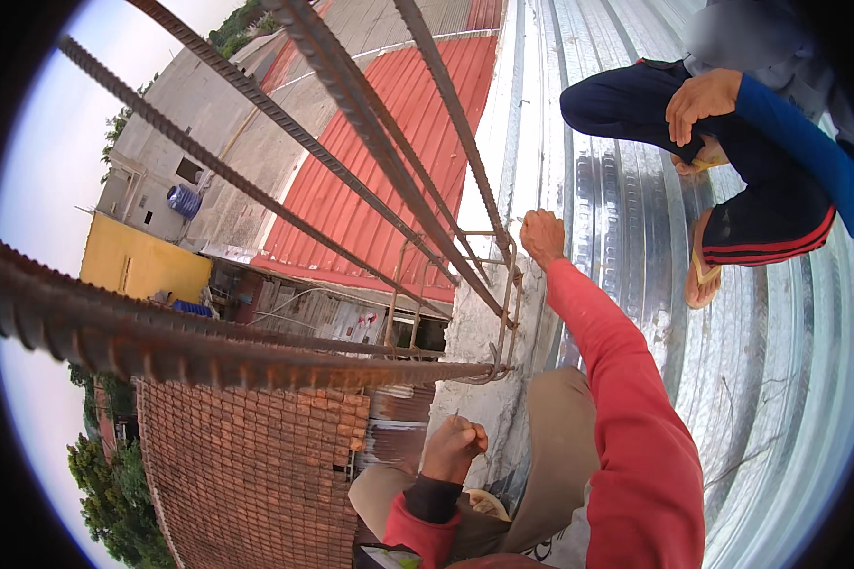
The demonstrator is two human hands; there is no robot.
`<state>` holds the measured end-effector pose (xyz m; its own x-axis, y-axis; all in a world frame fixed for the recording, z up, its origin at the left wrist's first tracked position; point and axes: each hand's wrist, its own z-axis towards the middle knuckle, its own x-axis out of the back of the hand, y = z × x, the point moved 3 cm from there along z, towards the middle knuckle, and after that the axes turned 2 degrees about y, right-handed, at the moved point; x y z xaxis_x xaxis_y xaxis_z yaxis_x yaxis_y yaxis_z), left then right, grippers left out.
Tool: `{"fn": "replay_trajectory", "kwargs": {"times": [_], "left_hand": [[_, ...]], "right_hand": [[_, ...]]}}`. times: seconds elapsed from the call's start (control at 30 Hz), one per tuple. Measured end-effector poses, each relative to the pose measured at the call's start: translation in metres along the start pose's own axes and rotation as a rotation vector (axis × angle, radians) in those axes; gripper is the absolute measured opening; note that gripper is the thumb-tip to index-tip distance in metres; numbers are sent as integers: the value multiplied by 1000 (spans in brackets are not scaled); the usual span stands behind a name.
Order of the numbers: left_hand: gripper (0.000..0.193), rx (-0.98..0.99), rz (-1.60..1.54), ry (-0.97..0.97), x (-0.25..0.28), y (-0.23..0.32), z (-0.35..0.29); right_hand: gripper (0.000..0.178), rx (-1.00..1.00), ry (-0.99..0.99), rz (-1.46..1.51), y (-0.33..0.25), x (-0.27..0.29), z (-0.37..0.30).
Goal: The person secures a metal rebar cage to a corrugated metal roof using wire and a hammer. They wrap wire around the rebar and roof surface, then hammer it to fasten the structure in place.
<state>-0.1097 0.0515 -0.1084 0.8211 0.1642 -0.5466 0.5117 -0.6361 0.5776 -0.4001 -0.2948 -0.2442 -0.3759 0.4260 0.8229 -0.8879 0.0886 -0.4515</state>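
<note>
Several rusty ribbed steel bars (351, 109) rise from a rough concrete ledge (474, 327), with thinner bent steel ties (506, 294) around their bases. My right hand (543, 237), at the end of a red sleeve, is closed just right of the bars, low by the ledge. Whatever its fingers grip is hidden. Lower down, my left hand (454, 448) is closed in a pinch above my knee, left of the ledge. A thin line shows at its fingers, too fine to name.
Shiny corrugated metal roofing (636, 313) spreads to the right. On it another person crouches in dark trousers (769, 223) with red stripes, one hand (702, 102) over a knee. Left of the ledge, a red metal roof (370, 171) and a tiled roof (256, 465) lie below.
</note>
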Motion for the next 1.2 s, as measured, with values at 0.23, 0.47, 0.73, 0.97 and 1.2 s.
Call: {"fn": "replay_trajectory", "kwargs": {"times": [0.23, 0.47, 0.73, 0.97, 1.2], "left_hand": [[10, 51, -166, 4, -16, -7, -9], [19, 122, -220, -99, -20, -11, -33], [28, 39, -290, -92, -9, -54, -1], [21, -83, -354, -148, -16, -49, -19], [21, -96, -332, -133, -13, -28, -33]], "right_hand": [[9, -116, -5, 747, -35, 188, -142], [14, 690, -197, 593, -175, 343, -257], [14, 1047, -357, 417, -223, 351, -306], [17, 978, -296, 544, -234, 376, -325], [15, 489, -158, 534, -188, 367, -313]]}}
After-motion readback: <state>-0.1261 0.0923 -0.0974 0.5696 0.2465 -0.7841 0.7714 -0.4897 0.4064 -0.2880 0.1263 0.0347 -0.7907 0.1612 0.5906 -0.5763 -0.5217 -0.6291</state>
